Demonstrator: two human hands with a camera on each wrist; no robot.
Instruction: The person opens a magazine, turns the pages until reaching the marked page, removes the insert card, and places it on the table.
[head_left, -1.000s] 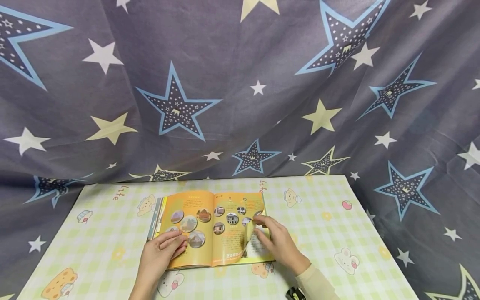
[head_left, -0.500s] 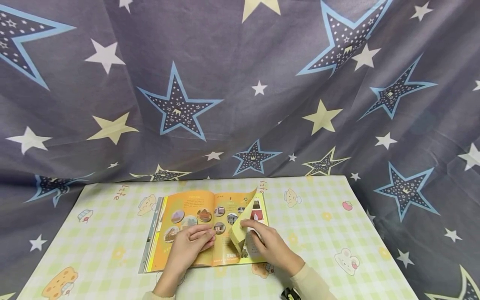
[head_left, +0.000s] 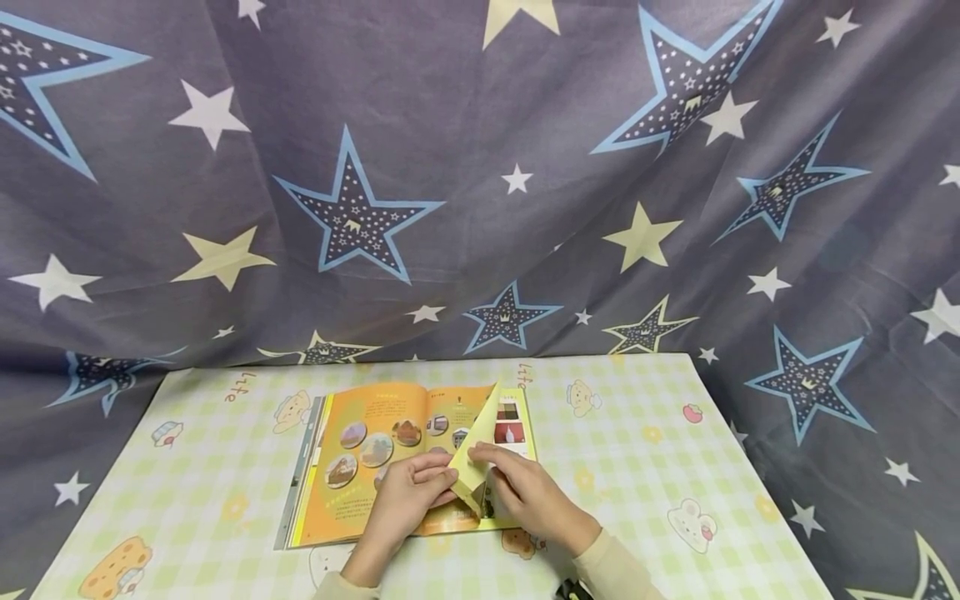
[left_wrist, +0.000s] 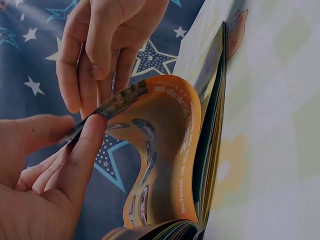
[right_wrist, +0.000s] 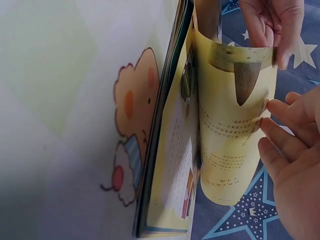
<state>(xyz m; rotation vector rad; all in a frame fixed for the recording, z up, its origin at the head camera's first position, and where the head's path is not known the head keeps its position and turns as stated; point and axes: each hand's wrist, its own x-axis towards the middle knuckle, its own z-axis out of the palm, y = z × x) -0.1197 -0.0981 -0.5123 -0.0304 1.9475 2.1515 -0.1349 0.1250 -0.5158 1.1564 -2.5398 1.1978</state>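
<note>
An open picture book (head_left: 356, 487) lies on the table, orange pages showing left and right of its fold. One right-hand page (head_left: 478, 425) stands curled up, its yellow back facing right. My left hand (head_left: 408, 493) pinches that page's near edge between thumb and index finger, plainly seen in the left wrist view, where the page (left_wrist: 167, 115) bends in a curve. On the page's other side, my right hand (right_wrist: 295, 155) touches its yellow back with loosely extended fingertips. Beneath, a yellow-edged page with pictures (head_left: 512, 432) is partly uncovered.
A checked cloth with cartoon prints covers the table (head_left: 645, 467). Behind and to the right hangs a dark curtain (head_left: 570, 108) patterned with stars. A small black object (head_left: 573, 590) shows at the bottom edge beside the right sleeve.
The right-hand page has lifted and curled leftward, with my right hand moving left alongside. My left hand has left the left page, moved right and taken the lifted page's edge.
</note>
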